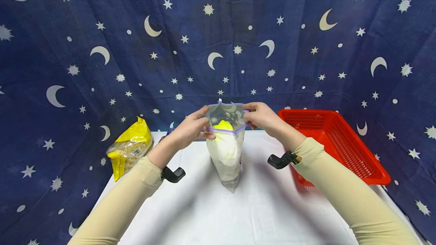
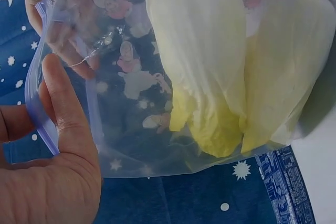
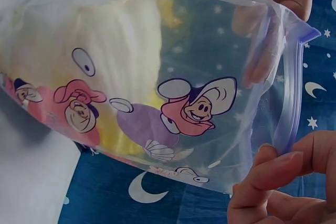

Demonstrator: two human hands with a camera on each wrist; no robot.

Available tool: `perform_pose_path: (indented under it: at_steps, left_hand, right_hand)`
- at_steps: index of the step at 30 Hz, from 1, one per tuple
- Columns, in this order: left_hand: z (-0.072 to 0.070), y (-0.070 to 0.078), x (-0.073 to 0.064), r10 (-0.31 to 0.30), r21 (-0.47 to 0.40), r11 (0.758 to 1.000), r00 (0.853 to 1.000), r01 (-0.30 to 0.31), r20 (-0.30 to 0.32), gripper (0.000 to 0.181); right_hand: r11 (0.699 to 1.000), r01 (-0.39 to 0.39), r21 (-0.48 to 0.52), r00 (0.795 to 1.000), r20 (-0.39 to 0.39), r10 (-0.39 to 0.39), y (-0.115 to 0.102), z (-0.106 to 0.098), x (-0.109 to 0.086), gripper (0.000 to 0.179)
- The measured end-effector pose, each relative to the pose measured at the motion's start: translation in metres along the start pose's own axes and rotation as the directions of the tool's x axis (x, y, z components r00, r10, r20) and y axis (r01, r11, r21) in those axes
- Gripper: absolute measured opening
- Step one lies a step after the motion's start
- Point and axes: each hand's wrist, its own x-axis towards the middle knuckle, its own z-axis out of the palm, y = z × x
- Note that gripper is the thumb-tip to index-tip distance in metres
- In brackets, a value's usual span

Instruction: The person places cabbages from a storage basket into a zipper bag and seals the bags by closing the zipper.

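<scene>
A clear zip bag (image 1: 218, 154) with a purple seal and printed cartoon figures is held upright at the table's middle, its mouth spread apart. Inside are pale, yellow-tipped leafy heads like napa cabbage (image 2: 202, 66); two show in the left wrist view. My left hand (image 1: 190, 128) pinches the left side of the bag's rim, with the thumb (image 2: 65, 103) against the seal strip. The right hand (image 1: 265, 117) grips the opposite side of the rim, thumb and finger (image 3: 270, 177) closed at the purple strip. Whether the bag's bottom touches the table cannot be made out.
A yellow-and-clear package (image 1: 131, 148) stands at the table's left edge. The red plastic basket (image 1: 352, 148) sits at the right. Partly behind my left hand is a dark blue package (image 2: 286, 184). A blue star-and-moon cloth (image 1: 218, 41) hangs behind the white table (image 1: 265, 207).
</scene>
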Motion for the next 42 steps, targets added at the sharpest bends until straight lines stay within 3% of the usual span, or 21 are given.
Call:
perform_pose_path:
  at_steps: [6,11,20,26,32,36,39,42]
  left_hand:
    - [0.005,0.003,0.0,-0.001,-0.015,1.0,1.0,0.001,-0.011,0.08]
    - [0.01,0.004,0.001,0.019,-0.032,0.999,1.0,-0.019,-0.012,0.082]
    - [0.017,-0.006,0.003,-0.017,-0.021,1.0,1.0,0.017,-0.003,0.082]
    - [0.016,-0.01,0.003,0.005,-0.026,1.0,1.0,-0.005,0.001,0.084]
    - [0.015,-0.015,0.002,0.008,-0.046,0.999,1.0,-0.007,0.017,0.087]
    - [0.016,-0.018,0.002,0.021,-0.076,0.997,1.0,-0.019,0.023,0.095]
    - [0.017,-0.019,0.003,0.025,-0.083,0.996,0.999,-0.023,0.022,0.099]
    - [0.016,-0.021,0.003,0.034,-0.081,0.996,0.999,-0.032,0.027,0.096]
  right_hand:
    - [1.0,0.019,0.012,0.999,0.03,-0.019,-0.005,-0.003,-0.002,0.065]
    - [0.999,0.04,0.018,0.999,0.01,-0.04,-0.007,-0.004,-0.003,0.061]
    - [0.998,0.07,-0.007,0.996,0.058,-0.069,0.008,0.005,-0.003,0.064]
    - [0.985,0.159,0.07,0.987,-0.001,-0.159,0.017,0.008,-0.019,0.057]
    - [0.958,0.286,0.008,0.956,-0.065,-0.285,0.037,0.019,-0.048,0.042]
    - [0.939,0.339,-0.062,0.936,-0.073,-0.343,0.05,0.033,-0.067,0.045]
    - [0.921,0.382,-0.08,0.916,-0.1,-0.389,0.056,0.044,-0.073,0.05]
    - [0.907,0.412,-0.083,0.895,-0.152,-0.42,0.061,0.052,-0.072,0.042]
